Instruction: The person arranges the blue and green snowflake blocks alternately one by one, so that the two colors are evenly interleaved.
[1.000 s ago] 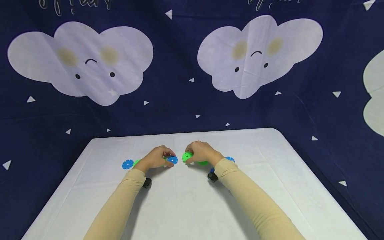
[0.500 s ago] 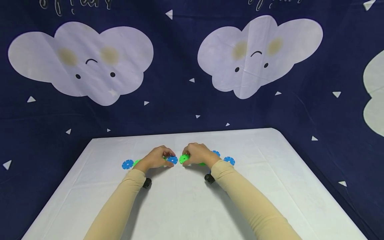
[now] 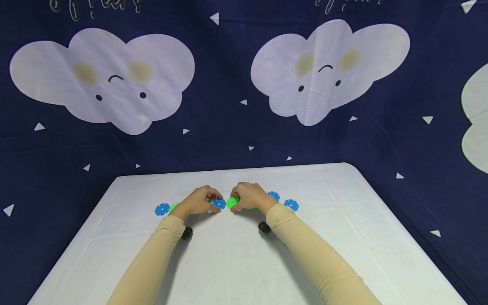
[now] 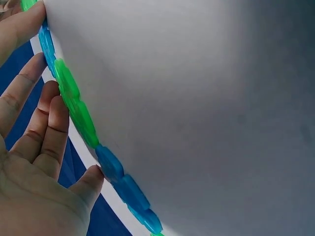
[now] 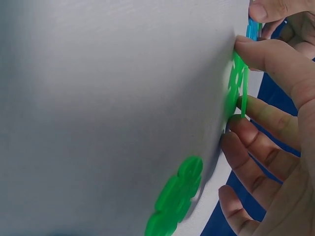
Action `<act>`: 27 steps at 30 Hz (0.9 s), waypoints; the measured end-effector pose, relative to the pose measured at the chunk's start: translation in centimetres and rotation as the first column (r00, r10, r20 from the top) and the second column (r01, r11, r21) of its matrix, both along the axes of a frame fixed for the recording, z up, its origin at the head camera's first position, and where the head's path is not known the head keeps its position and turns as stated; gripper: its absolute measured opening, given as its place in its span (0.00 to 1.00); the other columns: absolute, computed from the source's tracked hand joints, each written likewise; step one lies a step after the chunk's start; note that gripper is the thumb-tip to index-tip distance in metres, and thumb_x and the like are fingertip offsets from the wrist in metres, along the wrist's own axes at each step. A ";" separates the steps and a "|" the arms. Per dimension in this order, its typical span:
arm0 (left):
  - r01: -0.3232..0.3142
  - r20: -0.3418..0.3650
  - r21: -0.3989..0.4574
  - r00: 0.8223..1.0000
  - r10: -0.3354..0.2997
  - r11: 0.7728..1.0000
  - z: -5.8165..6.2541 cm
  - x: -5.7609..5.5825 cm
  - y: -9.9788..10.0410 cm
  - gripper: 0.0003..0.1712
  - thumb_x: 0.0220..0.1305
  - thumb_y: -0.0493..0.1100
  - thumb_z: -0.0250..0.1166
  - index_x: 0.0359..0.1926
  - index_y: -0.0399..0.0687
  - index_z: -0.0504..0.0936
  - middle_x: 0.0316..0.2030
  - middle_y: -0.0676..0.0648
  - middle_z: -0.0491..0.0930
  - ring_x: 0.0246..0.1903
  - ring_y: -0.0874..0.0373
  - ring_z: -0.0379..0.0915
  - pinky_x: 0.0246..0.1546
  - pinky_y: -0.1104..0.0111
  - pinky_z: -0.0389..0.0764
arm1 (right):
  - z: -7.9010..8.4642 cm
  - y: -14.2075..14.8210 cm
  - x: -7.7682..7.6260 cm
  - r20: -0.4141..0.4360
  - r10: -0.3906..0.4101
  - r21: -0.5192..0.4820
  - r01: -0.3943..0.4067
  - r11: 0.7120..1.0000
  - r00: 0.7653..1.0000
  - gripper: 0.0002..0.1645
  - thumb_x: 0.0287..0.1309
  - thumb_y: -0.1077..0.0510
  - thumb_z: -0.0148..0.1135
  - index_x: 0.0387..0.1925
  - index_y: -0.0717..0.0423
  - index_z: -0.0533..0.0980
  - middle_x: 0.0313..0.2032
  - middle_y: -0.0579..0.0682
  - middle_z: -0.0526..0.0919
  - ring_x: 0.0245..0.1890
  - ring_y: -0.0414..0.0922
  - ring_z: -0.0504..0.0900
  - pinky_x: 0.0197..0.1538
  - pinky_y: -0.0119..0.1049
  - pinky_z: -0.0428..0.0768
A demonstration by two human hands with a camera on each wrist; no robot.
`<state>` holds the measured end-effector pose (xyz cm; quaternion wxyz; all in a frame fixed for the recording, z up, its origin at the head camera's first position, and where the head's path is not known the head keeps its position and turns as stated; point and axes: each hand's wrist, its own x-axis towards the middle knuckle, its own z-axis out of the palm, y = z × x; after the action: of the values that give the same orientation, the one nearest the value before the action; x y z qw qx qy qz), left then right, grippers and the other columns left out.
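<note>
In the head view my left hand [image 3: 200,200] pinches a blue slotted disc [image 3: 219,204], a snowflake-shaped building piece, between thumb and fingers. The left wrist view shows a green disc [image 4: 76,103] and blue discs [image 4: 123,177] running on from it in a line, edge to edge. My right hand [image 3: 248,196] pinches a green slotted disc [image 3: 233,202] by its edge, just right of the blue one. Seen from the right wrist, a thin green piece [image 5: 245,93] stands edge-on beside that green disc. The held blue and green discs face each other, their rims close together.
Past the left wrist lie a blue disc [image 3: 162,209] and a partly hidden green one [image 3: 173,206]. Two blue discs [image 3: 291,205] rest right of the right hand. Another green disc [image 5: 174,196] lies under that hand. A white-covered table [image 3: 236,262] meets a dark blue cloth [image 3: 221,148].
My right hand has moved left with the green disc, bringing it close to the blue disc. Blue discs at the right have come into fuller view. The left hand has stayed still.
</note>
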<state>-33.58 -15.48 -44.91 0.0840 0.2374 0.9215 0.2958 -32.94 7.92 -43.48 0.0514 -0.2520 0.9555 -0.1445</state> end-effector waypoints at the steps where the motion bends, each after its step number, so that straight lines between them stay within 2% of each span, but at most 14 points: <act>1: 0.000 0.000 0.002 1.000 0.000 1.000 0.0 0.0 0.0 0.23 0.57 0.43 0.84 0.53 0.47 0.90 0.48 0.46 0.83 0.49 0.52 0.77 0.59 0.51 0.80 | 0.0 0.0 0.0 -0.001 -0.002 0.000 0.002 1.000 1.000 0.30 0.55 0.41 0.83 0.55 0.50 0.88 0.46 0.46 0.90 0.48 0.44 0.86 0.59 0.53 0.84; 16: -0.014 0.018 0.007 1.000 0.014 1.000 0.0 0.2 0.0 0.23 0.58 0.44 0.83 0.55 0.48 0.90 0.51 0.45 0.82 0.52 0.50 0.76 0.62 0.48 0.80 | 0.1 0.6 -0.2 0.042 -0.006 0.008 0.006 1.000 0.999 0.33 0.55 0.39 0.82 0.59 0.48 0.87 0.52 0.46 0.90 0.56 0.46 0.86 0.65 0.57 0.81; 27: -0.026 0.026 0.014 0.999 0.026 1.000 -0.1 0.3 0.1 0.23 0.58 0.44 0.83 0.54 0.49 0.90 0.51 0.46 0.82 0.52 0.50 0.75 0.63 0.48 0.78 | 1.4 3.9 -0.2 0.117 -0.054 0.036 0.050 0.998 0.992 0.29 0.54 0.43 0.84 0.56 0.47 0.87 0.53 0.47 0.89 0.59 0.48 0.83 0.70 0.58 0.76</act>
<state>-33.33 -15.43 -44.98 0.0902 0.2222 0.9212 0.3063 -33.19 11.85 -42.08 0.1082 -0.2171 0.9593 -0.1446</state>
